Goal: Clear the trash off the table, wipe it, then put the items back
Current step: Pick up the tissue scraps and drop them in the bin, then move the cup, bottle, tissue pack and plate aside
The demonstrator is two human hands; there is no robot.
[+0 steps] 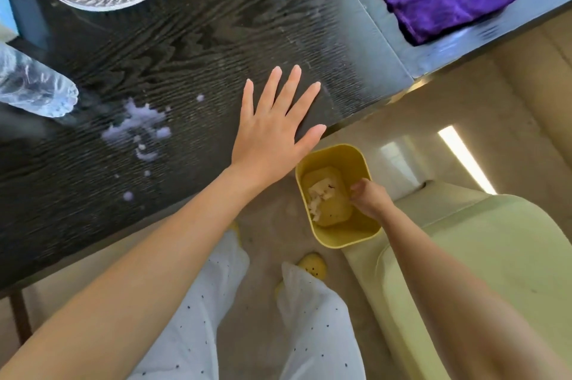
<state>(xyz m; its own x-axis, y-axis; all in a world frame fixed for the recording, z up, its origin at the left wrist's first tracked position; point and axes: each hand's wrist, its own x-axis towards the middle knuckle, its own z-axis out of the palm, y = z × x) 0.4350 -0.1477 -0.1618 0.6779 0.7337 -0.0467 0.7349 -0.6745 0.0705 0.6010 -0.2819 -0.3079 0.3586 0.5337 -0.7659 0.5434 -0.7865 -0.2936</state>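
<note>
Your left hand [272, 132] lies flat, fingers spread, on the tabletop [185, 48]; your right hand [370, 197], fingers curled, holding nothing visible, hovers over the yellow bin [346, 237] containing crumpled trash [320, 197].

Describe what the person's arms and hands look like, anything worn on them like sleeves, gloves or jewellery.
Both arms are bare as far up as the view shows: no sleeves or gloves. The left hand has no ring, watch or bracelet, and its fingers end in short, unpainted nails. The right hand is smaller in view; no wristband shows, and its nails cannot be made out.
</note>
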